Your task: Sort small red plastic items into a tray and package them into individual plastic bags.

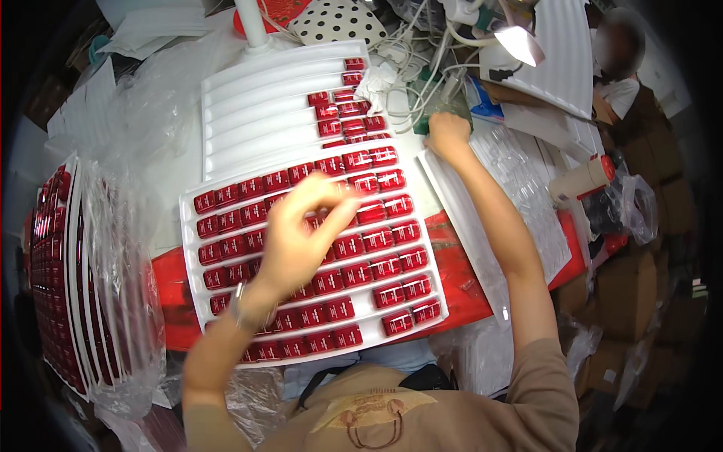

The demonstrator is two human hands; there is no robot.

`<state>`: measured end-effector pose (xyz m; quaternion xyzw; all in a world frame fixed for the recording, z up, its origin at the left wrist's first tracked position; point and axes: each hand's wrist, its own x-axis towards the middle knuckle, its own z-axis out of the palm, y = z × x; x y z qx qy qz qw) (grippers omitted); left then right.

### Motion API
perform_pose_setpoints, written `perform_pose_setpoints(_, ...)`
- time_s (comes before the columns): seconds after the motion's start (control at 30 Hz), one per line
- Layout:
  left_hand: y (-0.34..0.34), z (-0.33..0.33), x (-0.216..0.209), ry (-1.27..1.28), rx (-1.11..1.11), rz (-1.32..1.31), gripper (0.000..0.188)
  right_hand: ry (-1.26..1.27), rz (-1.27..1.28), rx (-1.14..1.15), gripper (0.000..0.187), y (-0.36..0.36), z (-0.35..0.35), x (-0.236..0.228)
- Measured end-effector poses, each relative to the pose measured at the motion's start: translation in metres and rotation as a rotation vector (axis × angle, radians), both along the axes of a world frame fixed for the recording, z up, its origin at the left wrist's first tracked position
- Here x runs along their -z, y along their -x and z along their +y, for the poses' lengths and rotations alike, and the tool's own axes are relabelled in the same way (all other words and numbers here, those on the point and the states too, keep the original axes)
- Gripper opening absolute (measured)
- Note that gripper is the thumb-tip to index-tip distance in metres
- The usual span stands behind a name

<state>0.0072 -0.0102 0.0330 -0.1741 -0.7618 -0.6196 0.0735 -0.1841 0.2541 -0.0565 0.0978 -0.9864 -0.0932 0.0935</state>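
Observation:
A white ridged tray [364,303] lies before me, its rows filled with small dark-red glossy boxes or bottles [354,245]; a gap shows in the lower two rows. Over the middle of these rows hovers my left hand [297,233], blurred, thumb and fingertips drawn together. Whether it pinches anything is too smeared to see. Farther right, my right hand [449,135] is closed at a greenish translucent container [425,98] among white cables; its fingertips and anything in them are hidden. Beyond the near tray is a second white tray [256,113], with red pieces only along its right side.
Plastic-wrapped trays of red pieces [56,279] stand at the left. Stacked clear plastic sheets [520,188] lie at the right, beside a beige cylinder [584,181]. A lit lamp [520,45] and tangled white cables [414,56] are at the back. Another person [621,68] is at far right.

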Motion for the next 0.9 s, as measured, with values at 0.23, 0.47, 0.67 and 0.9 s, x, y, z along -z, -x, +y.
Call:
perform_pose_setpoints(0.23, 0.211, 0.065, 0.089, 0.833, -0.294, 0.293, 0.052, 0.957, -0.134, -0.013, 0.026, -0.037, 0.012, -0.016)
perform_pose_setpoints(0.47, 0.243, 0.048, 0.097, 0.649, -0.264, 0.33, 0.009, 1.969, -0.581, -0.224, 0.018, -0.102, 0.004, -0.072)
perform_pose_setpoints(0.67, 0.11, 0.088, 0.011, -0.153, 0.204, 0.281, 0.016, 1.911, -0.355, -0.199, 0.015, -0.103, 0.005, -0.068)
perform_pose_setpoints(0.9, 0.076, 0.069, 0.006, -0.377, 0.36, -0.189, 0.03, 1.653, -0.275, -0.381, 0.014, -0.13, -0.03, -0.103)
